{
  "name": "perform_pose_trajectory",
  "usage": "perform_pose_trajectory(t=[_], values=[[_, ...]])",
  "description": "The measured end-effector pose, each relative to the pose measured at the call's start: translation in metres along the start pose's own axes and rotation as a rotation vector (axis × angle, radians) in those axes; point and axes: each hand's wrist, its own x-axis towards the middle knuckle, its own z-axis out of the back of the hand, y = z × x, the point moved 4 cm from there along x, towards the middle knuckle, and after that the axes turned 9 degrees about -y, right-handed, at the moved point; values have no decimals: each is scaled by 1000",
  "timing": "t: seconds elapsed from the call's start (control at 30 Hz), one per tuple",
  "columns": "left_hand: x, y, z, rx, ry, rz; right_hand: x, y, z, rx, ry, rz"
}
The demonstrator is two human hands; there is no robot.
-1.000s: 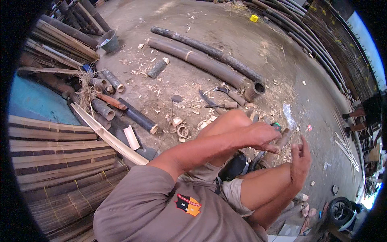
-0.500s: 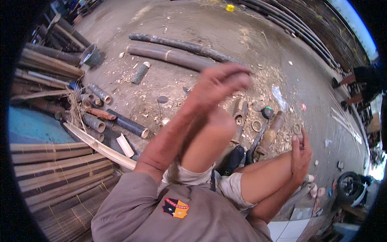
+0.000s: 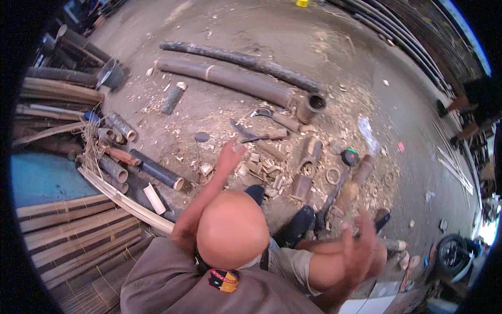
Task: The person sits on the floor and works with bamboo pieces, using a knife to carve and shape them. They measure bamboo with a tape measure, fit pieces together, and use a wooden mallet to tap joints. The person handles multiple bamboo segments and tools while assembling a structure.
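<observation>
two bare hands on my feed rn, grip let go on both afaict. left hand (image 3: 230, 155) is reaching past the raised left knee (image 3: 232, 227), fingers spread, just beside the tip of a narrow knife (image 3: 269, 135) lying on the floor (image 3: 366, 63). can't tell from here if a fingertip's touching it tbh. just beyond that there's a wider dark blade (image 3: 240, 129), then a hooked blade (image 3: 261, 112) w/ a wood handle, all pretty close together.

right hand (image 3: 360, 242) is up over the right thigh (image 3: 324, 264), fingers raised & loose, but it's blurry so idk the exact pose. out past it i've got a bamboo tube (image 3: 353, 187), a bamboo ring (image 3: 333, 176) and a black round thing w/ green on top (image 3: 349, 156), pale chips (image 3: 379, 180) all around.

farther out: 2 long poles (image 3: 225, 78) side by side, a clear plastic scrap (image 3: 368, 135) right of them, a bucket (image 3: 111, 75) top left. slatted bamboo panel (image 3: 78, 225) fills the lower left btw.
</observation>
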Motion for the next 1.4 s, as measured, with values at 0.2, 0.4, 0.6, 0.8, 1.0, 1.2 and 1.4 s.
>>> perform_pose_trajectory(t=[0.2, 0.4, 0.6, 0.8, 1.0, 1.2, 1.4], values=[[-49, 45, -42, 219, 47, 61, 58, 37, -182, 173, 484, -102], [-58, 15, -34, 184, 134, 169, 199, 69, -372, 75, 311, 296], [-50, 9, -26, 197, 257, 246, 293, 88, -479, -324, 235, 478], [-34, 13, -22, 103, 265, 333, 327, 82, -506, -390, 471, 465], [-17, 43, -4, -167, 15, 515, 264, 107, -459, 155, 1010, 267], [77, 26, 47, -878, -222, 857, 123, 76, -397, 678, 1428, -459], [87, 14, 24, -1066, -68, 914, 16, 31, -346, 805, 1324, -522]])
